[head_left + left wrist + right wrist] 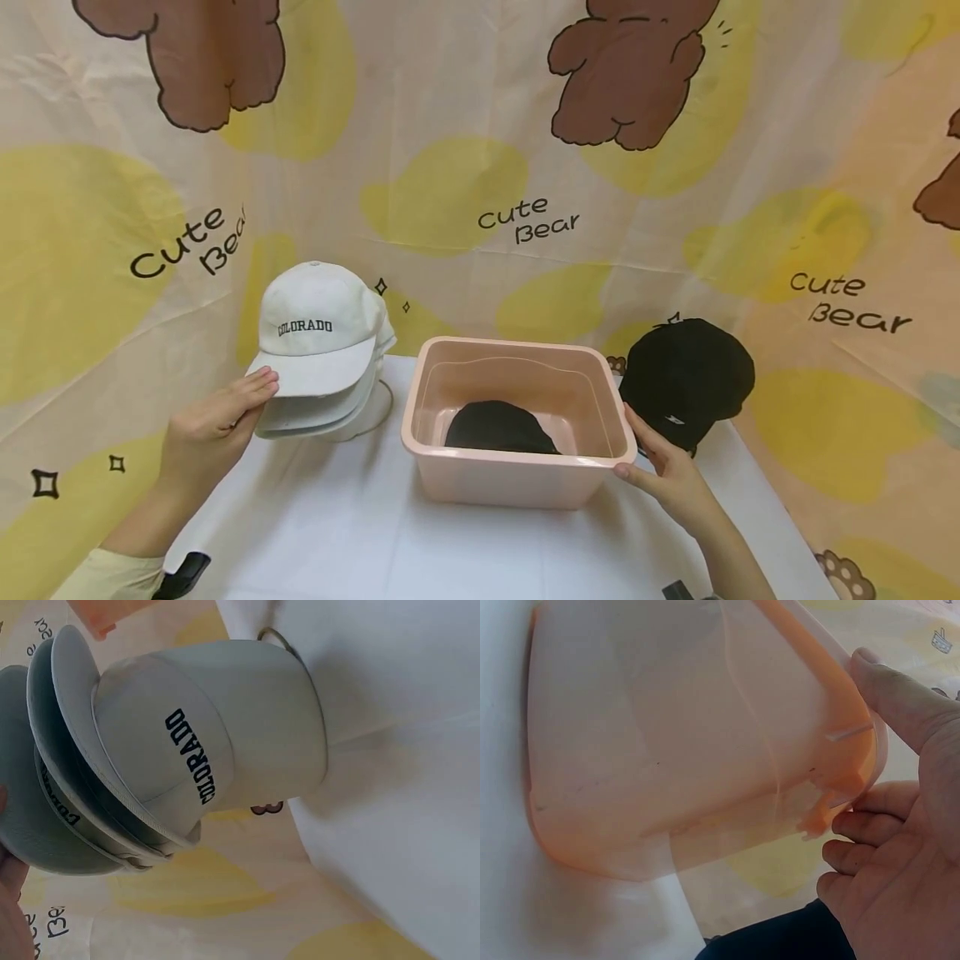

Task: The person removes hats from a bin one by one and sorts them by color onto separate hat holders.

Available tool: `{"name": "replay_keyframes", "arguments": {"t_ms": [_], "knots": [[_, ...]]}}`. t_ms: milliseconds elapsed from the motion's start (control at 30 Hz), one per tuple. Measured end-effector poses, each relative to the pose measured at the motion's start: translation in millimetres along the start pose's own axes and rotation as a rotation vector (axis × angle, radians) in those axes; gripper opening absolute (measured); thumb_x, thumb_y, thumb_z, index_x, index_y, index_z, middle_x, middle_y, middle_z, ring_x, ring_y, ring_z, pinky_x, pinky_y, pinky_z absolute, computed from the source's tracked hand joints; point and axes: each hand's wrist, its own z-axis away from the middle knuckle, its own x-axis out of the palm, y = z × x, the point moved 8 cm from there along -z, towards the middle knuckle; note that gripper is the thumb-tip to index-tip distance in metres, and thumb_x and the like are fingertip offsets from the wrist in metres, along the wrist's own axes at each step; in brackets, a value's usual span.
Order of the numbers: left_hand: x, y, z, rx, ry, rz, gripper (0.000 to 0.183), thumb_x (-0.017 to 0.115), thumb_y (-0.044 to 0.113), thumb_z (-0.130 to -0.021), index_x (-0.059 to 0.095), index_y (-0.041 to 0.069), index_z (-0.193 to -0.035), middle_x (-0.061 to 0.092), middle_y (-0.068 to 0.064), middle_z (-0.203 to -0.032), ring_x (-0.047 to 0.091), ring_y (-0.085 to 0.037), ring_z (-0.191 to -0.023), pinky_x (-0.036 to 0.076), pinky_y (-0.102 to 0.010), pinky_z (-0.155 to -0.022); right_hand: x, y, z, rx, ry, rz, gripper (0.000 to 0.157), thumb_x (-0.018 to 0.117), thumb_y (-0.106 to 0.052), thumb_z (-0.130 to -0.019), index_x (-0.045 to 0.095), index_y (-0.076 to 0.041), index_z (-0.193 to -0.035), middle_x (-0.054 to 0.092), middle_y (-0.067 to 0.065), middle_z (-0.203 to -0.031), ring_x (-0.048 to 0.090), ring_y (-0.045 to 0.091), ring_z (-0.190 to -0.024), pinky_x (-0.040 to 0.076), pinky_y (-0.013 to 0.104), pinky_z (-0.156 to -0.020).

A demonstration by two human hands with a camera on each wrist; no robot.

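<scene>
A stack of pale caps stands at the left; the top one, a white cap point(315, 329), reads COLORADO. My left hand point(217, 425) pinches the edge of its brim, fingers on top and thumb below. The left wrist view shows the brims underneath and a lower cap point(187, 750) with the same lettering. My right hand point(667, 475) grips the right front corner of a pink plastic bin point(517, 483), thumb at the near rim and fingers round the side. Inside the bin lies a black cap point(498, 427), its lower part hidden by the front wall.
Beyond my right hand, black headwear point(686, 375) with a small white mark sits at the table's right side. The white table point(337, 533) narrows toward a hanging cloth point(442, 100) printed with bears, which closes off the back and sides.
</scene>
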Motion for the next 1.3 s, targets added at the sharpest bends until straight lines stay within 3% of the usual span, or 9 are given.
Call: {"name": "replay_keyframes", "arguments": {"t_ms": [200,333,533,700,867,1167,1300], "knots": [[8.8,3.9,4.9,0.048,-0.094,-0.009,0.037,0.062,0.028,-0.104,0.082,0.001,-0.090,0.079,-0.015,-0.096,0.066,0.001,-0.117,0.047,-0.013,-0.105,-0.9,2,3,-0.003,0.005,-0.009,0.083,0.080,-0.013,-0.090,0.037,-0.019,-0.160,0.036,0.006,-0.164,0.030,-0.007,-0.145,0.031,0.008,-0.105],[10.2,2.9,15.7,0.031,-0.168,-0.010,0.041,0.059,0.033,-0.106,0.082,0.002,-0.092,0.079,-0.014,-0.098,0.062,0.004,-0.120,0.045,-0.012,-0.106,-1.1,3,3,-0.011,0.002,-0.010,0.083,0.080,-0.013,-0.090,0.036,-0.019,-0.160,0.037,0.005,-0.164,0.029,-0.016,-0.140,0.031,0.009,-0.105],[9.2,-1.1,23.1,-0.001,-0.225,0.003,0.040,0.058,0.034,-0.106,0.081,0.002,-0.099,0.078,-0.015,-0.105,0.065,-0.005,-0.122,0.044,-0.016,-0.110,-0.8,2,0,-0.031,-0.006,-0.004,0.083,0.079,-0.012,-0.090,0.036,-0.018,-0.161,0.035,0.005,-0.165,0.030,-0.009,-0.144,0.032,0.012,-0.106],[8.1,-4.3,22.7,-0.008,-0.265,-0.013,0.044,0.057,0.038,-0.105,0.079,0.000,-0.104,0.077,-0.016,-0.110,0.062,-0.010,-0.127,0.041,-0.020,-0.114,-0.1,1,-2,-0.034,-0.008,0.017,0.084,0.079,-0.012,-0.090,0.035,-0.019,-0.161,0.036,0.005,-0.165,0.035,0.019,-0.151,0.036,0.021,-0.109],[8.8,-7.4,21.6,-0.026,-0.288,0.055,0.047,0.061,0.041,-0.102,0.078,-0.002,-0.104,0.076,-0.018,-0.111,0.063,-0.013,-0.127,0.042,-0.021,-0.114,-0.6,2,-2,-0.024,-0.003,0.019,0.085,0.080,-0.013,-0.089,0.035,-0.020,-0.161,0.036,0.005,-0.165,0.033,0.040,-0.149,0.034,0.015,-0.107],[13.9,-11.5,13.4,-0.106,-0.374,0.096,0.053,0.063,0.049,-0.099,0.076,-0.001,-0.113,0.074,-0.017,-0.117,0.061,-0.009,-0.125,0.040,-0.012,-0.111,-0.5,4,-2,-0.019,-0.008,0.005,0.085,0.080,-0.013,-0.090,0.035,-0.022,-0.161,0.035,0.004,-0.165,0.032,0.041,-0.150,0.032,0.010,-0.106],[18.7,-9.6,5.5,-0.191,-0.423,0.080,0.042,0.084,0.029,-0.086,0.075,0.003,-0.117,0.073,-0.014,-0.121,0.058,-0.003,-0.126,0.038,-0.009,-0.110,-0.3,3,-2,-0.020,-0.008,0.004,0.085,0.080,-0.013,-0.090,0.034,-0.023,-0.161,0.035,0.002,-0.165,0.031,0.039,-0.150,0.033,0.011,-0.106]]}}
